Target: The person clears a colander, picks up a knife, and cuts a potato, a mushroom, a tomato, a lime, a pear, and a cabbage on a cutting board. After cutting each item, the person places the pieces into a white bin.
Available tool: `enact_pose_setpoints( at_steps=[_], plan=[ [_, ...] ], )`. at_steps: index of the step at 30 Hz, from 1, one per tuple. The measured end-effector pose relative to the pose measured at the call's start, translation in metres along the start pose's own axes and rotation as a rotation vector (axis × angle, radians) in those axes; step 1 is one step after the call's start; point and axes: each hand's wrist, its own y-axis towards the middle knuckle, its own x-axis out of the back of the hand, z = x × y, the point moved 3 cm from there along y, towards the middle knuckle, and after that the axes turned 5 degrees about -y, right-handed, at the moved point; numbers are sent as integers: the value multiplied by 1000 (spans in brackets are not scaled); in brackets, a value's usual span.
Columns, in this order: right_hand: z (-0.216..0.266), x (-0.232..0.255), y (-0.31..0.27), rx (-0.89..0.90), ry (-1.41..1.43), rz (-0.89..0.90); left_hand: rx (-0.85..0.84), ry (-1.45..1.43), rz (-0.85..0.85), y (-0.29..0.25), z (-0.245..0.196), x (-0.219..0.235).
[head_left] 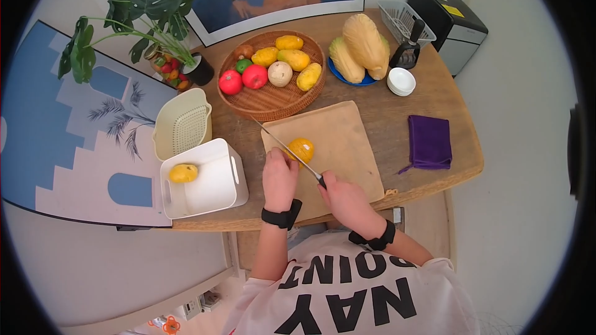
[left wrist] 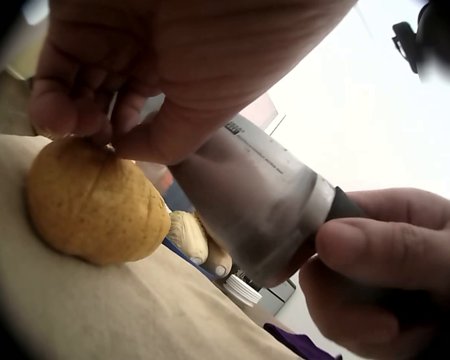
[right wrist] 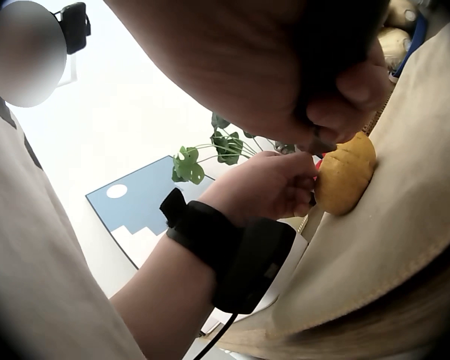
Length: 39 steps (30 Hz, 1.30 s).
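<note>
A yellow potato lies on a tan mat; thin lines run down its skin in the left wrist view. My left hand holds the potato from its near left side, thumb and bent fingertips at its top. In my right hand is a kitchen knife, gripped by its black handle. Its wide blade slants over the potato in the head view, pointing toward the round basket. Seen from the left wrist, the flat of the blade stands beside the left fingers. My right hand hides most of the knife in the right wrist view.
Left of the mat, a white bin holds another potato, with a cream colander behind it. A wicker basket of produce stands at the back. Cabbages, white bowls and a purple cloth are rightward.
</note>
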Motion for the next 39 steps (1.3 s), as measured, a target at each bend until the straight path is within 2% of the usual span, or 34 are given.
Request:
enact_pose_setpoints(
  at_steps=[18,24,27,30,33,36,37,39],
  plan=[
    [-2,-2,-1,-5,2,66,35,-29,7,-1,-2,1],
    [2,4,-4,1,49,27,80,-10,18,-3,-4,4],
    [-5,-5,-2,-4,35,83,69,-1,-14,-4,-3,2],
    [-7,-4,-3,-14,68,88,23,112,-27,-3,-7,5],
    [-10,12,-4,-70,152,-27,-125,161,-114,0,-18,9],
    [-27,19,3,-175,58,-43,-291,142,-50,5,-33,0],
    [-34,18,4,-187,25,-38,-306,197,-1,5,-34,-5],
    [-52,8,6,-218,-43,-30,-228,312,100,7,-39,-12]
  ],
)
